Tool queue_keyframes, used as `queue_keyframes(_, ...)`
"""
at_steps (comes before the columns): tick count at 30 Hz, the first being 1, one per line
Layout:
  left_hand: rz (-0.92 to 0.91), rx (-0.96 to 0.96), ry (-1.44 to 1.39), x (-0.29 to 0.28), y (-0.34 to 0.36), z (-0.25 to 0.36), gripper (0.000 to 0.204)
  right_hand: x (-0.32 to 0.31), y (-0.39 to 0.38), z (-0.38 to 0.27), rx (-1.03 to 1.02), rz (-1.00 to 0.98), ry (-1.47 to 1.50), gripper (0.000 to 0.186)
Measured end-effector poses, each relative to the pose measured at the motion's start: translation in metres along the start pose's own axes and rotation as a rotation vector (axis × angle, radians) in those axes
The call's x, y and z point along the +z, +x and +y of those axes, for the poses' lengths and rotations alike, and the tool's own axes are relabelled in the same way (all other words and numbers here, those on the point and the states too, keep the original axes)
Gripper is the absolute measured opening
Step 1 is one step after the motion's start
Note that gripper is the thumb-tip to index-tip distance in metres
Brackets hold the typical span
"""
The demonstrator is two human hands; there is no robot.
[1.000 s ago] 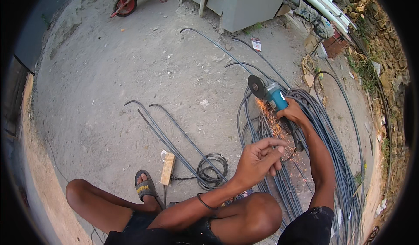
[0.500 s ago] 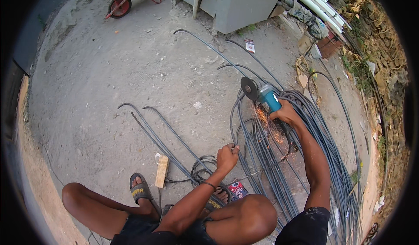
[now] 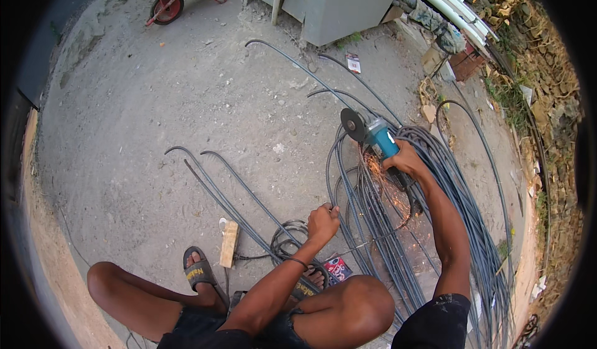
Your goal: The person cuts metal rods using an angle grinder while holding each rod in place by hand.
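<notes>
I grip the teal angle grinder (image 3: 382, 137) in my right hand (image 3: 401, 161); its dark disc faces up-left, and orange sparks (image 3: 379, 168) spray below it. Under the grinder lies a large bundle of long, bent steel rebar (image 3: 451, 212). My left hand (image 3: 323, 221) is closed at the left side of the bundle, around something I cannot make out. Left of that hand, several separate bent rebars (image 3: 233, 178) lie on the dirt beside a coiled black cable (image 3: 289, 231) and a wooden block with a plug (image 3: 229, 243).
A red wheelbarrow (image 3: 168, 7) stands at the top left, beside a grey metal cabinet (image 3: 348, 10). White pipes (image 3: 454, 10) and a dry leafy bank (image 3: 547, 100) line the right. My bent legs and sandal (image 3: 202, 271) are low in view, near a red packet (image 3: 337, 268).
My left hand has dropped from beside the sparks, down and left, and its fingers have closed. The grinder and right hand have shifted slightly left in the view, along with the surroundings.
</notes>
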State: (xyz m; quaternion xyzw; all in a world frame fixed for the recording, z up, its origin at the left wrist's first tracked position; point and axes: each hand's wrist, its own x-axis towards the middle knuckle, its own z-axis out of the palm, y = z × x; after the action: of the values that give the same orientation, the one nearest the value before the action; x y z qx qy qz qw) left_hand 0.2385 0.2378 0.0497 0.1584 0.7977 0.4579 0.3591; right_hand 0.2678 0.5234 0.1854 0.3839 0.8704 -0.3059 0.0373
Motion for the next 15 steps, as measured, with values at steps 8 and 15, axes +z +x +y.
queue_keyframes(8, -0.005, 0.001, 0.005, -0.002, 0.001, -0.001, 0.031, -0.001, -0.004, -0.007, -0.013, 0.006, -0.017, 0.057)
queue_keyframes(15, 0.053, 0.075, 0.092, -0.001, -0.005, 0.008, 0.031, -0.004, -0.007, 0.003, -0.006, 0.001, -0.019, 0.058)
